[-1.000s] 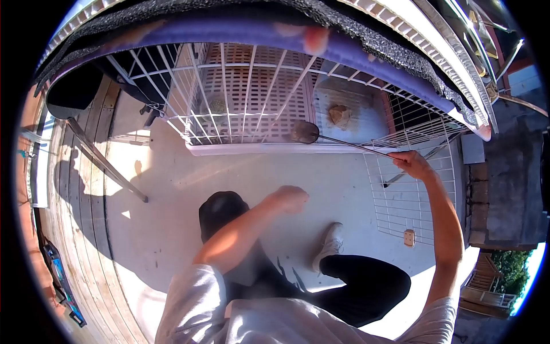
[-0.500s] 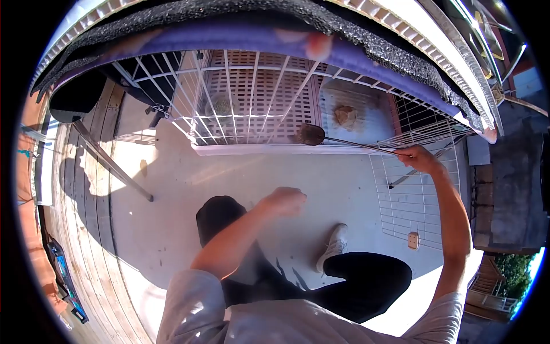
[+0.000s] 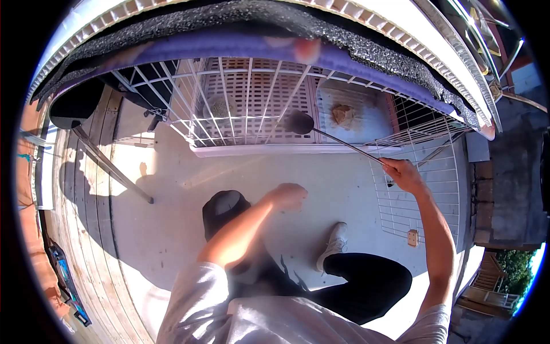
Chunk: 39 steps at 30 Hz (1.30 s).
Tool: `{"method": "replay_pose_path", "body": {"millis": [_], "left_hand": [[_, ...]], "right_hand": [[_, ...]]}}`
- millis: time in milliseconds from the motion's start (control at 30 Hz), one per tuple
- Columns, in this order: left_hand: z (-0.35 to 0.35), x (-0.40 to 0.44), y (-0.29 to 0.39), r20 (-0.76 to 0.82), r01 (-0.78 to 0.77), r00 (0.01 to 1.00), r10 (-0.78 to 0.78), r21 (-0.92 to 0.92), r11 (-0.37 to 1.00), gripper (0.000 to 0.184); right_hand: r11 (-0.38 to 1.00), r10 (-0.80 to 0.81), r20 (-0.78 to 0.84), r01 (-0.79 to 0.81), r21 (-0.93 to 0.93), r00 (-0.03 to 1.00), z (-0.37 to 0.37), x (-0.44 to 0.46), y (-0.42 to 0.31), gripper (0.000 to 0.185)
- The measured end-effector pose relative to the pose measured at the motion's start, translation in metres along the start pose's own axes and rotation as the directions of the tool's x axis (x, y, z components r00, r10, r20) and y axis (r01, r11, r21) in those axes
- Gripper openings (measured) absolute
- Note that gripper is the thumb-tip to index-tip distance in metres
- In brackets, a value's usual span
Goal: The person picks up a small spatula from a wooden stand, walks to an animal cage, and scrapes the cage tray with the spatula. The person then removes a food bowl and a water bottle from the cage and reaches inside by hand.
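Observation:
My right hand (image 3: 403, 173) is closed around the handle end of a long thin metal tool (image 3: 299, 122) with a round, dark head. That head is inside the white wire cage (image 3: 246, 150), over the slotted plastic floor (image 3: 252, 94). To its right lies a brown clump (image 3: 344, 116) on a stained, light-coloured tray (image 3: 366, 133). My left hand (image 3: 288, 196) hangs above the concrete in front of the cage, fingers curled; whether anything small is in it cannot be made out.
An open wire door (image 3: 412, 200) with a small tan block (image 3: 412, 238) hangs at the right. Purple cloth (image 3: 229, 45) covers the cage top. A metal leg (image 3: 112, 163) slants down at the left beside wooden boards (image 3: 86, 229). My knees and shoe are below.
The tool's round head has risen and moved slightly left, and its shaft slants more steeply. My right hand has come lower and a little left. My left hand stays nearly in place.

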<state>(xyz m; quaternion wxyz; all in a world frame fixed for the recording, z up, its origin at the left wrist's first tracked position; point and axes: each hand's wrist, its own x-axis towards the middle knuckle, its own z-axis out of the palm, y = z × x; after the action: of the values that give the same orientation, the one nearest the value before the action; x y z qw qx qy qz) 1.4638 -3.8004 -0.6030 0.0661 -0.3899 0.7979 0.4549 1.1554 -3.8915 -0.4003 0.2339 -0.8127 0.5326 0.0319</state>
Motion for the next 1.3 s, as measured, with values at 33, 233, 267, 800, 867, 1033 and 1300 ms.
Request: {"method": "replay_pose_path", "body": {"millis": [33, 233, 267, 800, 867, 1033, 1300], "left_hand": [[0.002, -0.003, -0.001, -0.06, -0.014, 0.998, 0.013, -0.017, 1.0, 0.036], [-0.005, -0.008, 0.0, -0.064, -0.011, 0.998, 0.01, -0.012, 1.0, 0.04], [-0.008, -0.012, 0.001, -0.066, 0.006, 0.998, -0.007, -0.019, 1.0, 0.041], [-0.003, -0.005, 0.01, -0.061, 0.009, 0.998, -0.007, 0.019, 1.0, 0.036], [-0.003, -0.004, 0.008, -0.051, -0.01, 0.999, 0.012, 0.036, 0.999, 0.034], [0.007, -0.014, 0.007, -0.132, -0.017, 0.991, 0.016, -0.008, 1.0, 0.031], [0.008, -0.047, 0.022, -0.217, -0.015, 0.976, 0.019, 0.02, 1.0, 0.024]], "right_hand": [[1.0, 0.013, 0.008, -0.013, -0.021, 1.0, -0.008, -0.006, 0.005, 0.027], [0.985, 0.077, 0.121, -0.094, 0.142, 0.99, 0.025, 0.002, 0.035, 0.027], [0.981, 0.078, 0.122, -0.098, 0.169, 0.989, 0.041, 0.009, 0.035, 0.027], [0.986, 0.052, -0.123, -0.031, 0.165, 0.991, 0.105, 0.049, -0.041, 0.025], [0.997, -0.054, -0.1, 0.058, 0.041, 0.994, 0.076, 0.05, -0.022, 0.025], [0.96, -0.051, -0.007, 0.047, -0.277, 0.999, 0.007, 0.076, 0.034, 0.02], [0.731, -0.313, -0.215, 0.09, -0.676, 0.925, -0.009, 0.133, 0.043, 0.049]]}}
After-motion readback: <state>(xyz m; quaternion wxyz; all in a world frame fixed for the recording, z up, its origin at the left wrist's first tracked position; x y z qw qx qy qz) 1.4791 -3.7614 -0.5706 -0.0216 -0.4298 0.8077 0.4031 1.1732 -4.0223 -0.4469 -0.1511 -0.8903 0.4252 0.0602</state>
